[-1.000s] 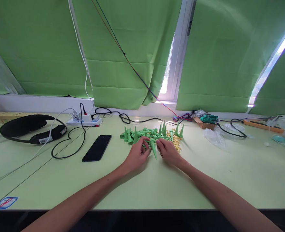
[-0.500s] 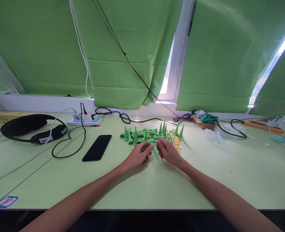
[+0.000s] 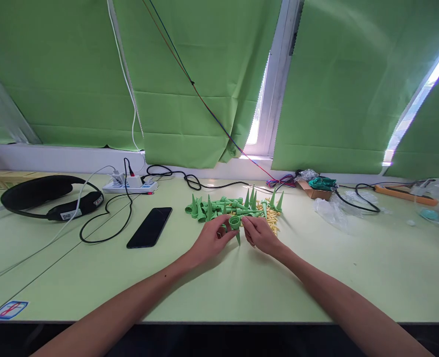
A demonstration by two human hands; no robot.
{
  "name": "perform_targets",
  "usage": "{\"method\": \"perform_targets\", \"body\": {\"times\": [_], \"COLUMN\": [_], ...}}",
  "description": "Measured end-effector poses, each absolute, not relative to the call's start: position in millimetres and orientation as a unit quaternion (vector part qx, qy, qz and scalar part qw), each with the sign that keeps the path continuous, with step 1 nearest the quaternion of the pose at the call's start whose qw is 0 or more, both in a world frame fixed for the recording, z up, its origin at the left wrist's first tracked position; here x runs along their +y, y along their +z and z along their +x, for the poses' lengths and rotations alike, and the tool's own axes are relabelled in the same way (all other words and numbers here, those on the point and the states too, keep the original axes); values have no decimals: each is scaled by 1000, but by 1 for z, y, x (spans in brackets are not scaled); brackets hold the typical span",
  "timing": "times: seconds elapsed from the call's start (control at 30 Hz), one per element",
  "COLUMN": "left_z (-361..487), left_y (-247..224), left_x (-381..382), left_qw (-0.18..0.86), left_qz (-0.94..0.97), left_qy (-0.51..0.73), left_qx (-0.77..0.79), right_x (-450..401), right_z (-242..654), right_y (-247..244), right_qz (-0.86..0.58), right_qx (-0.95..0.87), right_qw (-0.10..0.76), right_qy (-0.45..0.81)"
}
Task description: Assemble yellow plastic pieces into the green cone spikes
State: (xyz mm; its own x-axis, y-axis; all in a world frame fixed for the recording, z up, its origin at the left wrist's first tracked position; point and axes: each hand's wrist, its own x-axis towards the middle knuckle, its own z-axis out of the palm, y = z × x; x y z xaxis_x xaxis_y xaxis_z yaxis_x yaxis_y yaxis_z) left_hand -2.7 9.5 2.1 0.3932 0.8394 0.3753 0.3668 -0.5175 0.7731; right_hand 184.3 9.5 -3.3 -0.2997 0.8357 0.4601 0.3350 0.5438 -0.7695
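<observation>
My left hand [image 3: 214,238] pinches a green plastic spike [image 3: 234,223] between thumb and fingers. Its hollow round cup tilts up toward me, and the tapered point hangs below. Just right of the cup is my right hand [image 3: 261,235], its thumb and forefinger pressed together at the rim; what they hold, if anything, is hidden. Behind both hands lies a pile of similar green spikes [image 3: 228,204], several standing point up. Small yellow plastic pieces [image 3: 272,218] are heaped beside the pile, partly hidden by my right hand.
A black phone [image 3: 150,228] and black headphones [image 3: 74,206] lie at left, near a power strip [image 3: 145,188] with cables. To the right are a small cardboard box [image 3: 318,193], clear plastic bags [image 3: 331,213] and an orange-edged tool [image 3: 407,195].
The spike in my left hand has turned so its open cup faces up toward me and its point downward. My right hand stays close beside it.
</observation>
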Motion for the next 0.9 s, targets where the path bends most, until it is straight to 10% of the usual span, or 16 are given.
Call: {"method": "perform_targets", "body": {"times": [0.9], "left_z": [2], "left_y": [7], "left_x": [13], "left_qw": [620], "left_qz": [584], "left_qy": [353], "left_qx": [387], "right_x": [9], "right_z": [184], "right_y": [-4], "right_qz": [-374], "right_qx": [-761], "right_qw": [447], "right_qy": [285]}}
